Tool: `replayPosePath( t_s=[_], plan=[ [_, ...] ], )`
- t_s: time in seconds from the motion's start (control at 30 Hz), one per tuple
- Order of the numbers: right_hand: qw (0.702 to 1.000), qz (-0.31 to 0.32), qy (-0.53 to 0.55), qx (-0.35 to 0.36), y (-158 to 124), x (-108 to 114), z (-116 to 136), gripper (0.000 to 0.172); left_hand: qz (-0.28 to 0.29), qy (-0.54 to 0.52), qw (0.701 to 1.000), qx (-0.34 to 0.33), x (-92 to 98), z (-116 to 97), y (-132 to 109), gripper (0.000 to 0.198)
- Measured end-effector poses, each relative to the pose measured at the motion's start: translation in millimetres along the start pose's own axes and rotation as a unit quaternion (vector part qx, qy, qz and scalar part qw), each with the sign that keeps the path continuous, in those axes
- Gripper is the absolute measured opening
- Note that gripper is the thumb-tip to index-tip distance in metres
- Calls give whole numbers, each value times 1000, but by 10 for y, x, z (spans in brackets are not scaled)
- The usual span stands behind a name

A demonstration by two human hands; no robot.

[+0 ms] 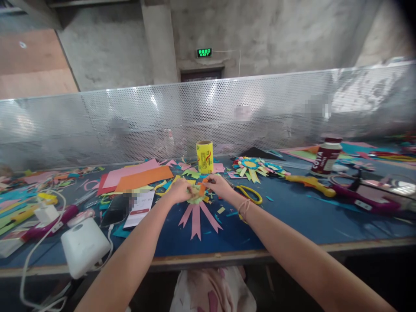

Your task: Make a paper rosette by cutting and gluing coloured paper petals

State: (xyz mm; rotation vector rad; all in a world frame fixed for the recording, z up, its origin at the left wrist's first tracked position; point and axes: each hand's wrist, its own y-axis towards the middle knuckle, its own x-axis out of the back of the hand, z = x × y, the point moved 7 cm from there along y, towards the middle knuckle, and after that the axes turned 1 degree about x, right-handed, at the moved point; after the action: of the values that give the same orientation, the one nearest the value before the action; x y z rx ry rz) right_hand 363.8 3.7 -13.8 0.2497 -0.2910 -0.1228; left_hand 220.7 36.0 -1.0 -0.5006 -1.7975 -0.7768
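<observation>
A paper rosette with a pale green centre lies in front of me on the blue table, and pink notched paper tails fan out from it toward me. The fingers of my left hand are closed on the rosette's left side. Between the fingertips of my right hand is a small orange paper piece, pinched at the rosette's upper right edge. Yellow-handled scissors rest just right of my right hand, their blades partly hidden. Behind the hands stands a yellow printed roll.
Orange paper sheets and a lit phone lie to the left, near a white charger. On the right are blue-and-yellow rosettes, a yellow tool and a dark red bottle. A perforated metal screen closes the back.
</observation>
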Motion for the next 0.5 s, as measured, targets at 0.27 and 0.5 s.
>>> replayPosePath(
  t_s=[0.27,0.5],
  plan=[
    [998,-56,6,14,74,217,-41,7,5,-38,999,15,-70,25,-3,13],
    [970,-94,-219,45,74,430,19,5,-137,-129,973,136,219,327,-17,3]
  ],
)
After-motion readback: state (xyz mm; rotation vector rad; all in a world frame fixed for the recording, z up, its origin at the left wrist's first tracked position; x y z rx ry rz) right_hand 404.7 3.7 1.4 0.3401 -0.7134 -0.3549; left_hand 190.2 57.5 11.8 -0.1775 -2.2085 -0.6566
